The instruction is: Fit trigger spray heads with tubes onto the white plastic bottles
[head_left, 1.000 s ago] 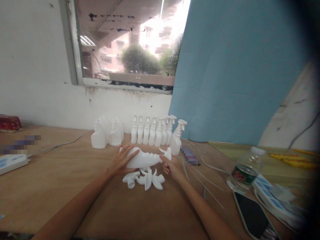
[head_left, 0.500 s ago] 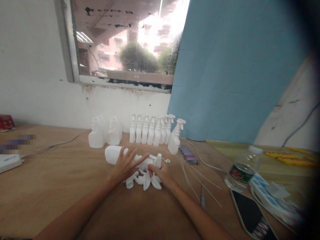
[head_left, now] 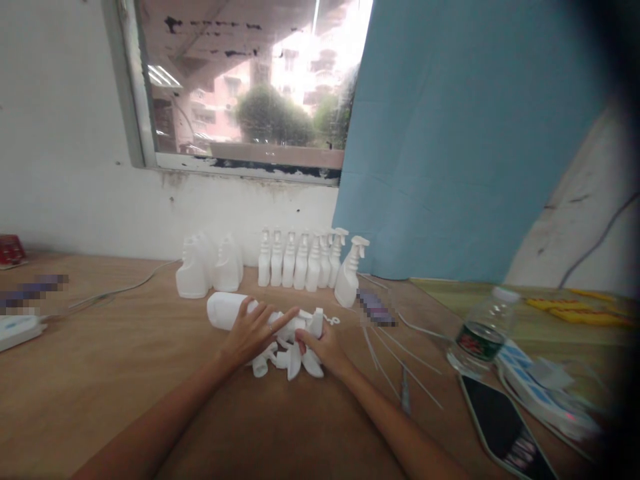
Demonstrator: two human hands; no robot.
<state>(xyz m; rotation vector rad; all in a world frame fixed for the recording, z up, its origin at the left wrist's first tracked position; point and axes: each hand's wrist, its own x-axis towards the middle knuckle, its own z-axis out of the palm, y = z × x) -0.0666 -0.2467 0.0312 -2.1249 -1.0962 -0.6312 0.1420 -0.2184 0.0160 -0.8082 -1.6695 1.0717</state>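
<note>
"Where's the white spray bottle [head_left: 226, 311]?"

"On its side; whether it touches the table [head_left: 245, 427] is unclear. The left hand [head_left: 253, 327] grips it, fingers spread; the right hand [head_left: 323, 343] closes around the trigger head [head_left: 317, 323]."

"Good technique?"

"Likely bottle steady, head square, clear of the loose trigger heads [head_left: 294, 365]."

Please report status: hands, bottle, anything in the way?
Left hand on bottle, right hand on its spray head. Bottle held sideways. Loose spray heads close by.

Since 1 second ago, the left fingers [head_left: 259, 316] have moved from the base of the bottle [head_left: 226, 311] toward its neck.
</note>
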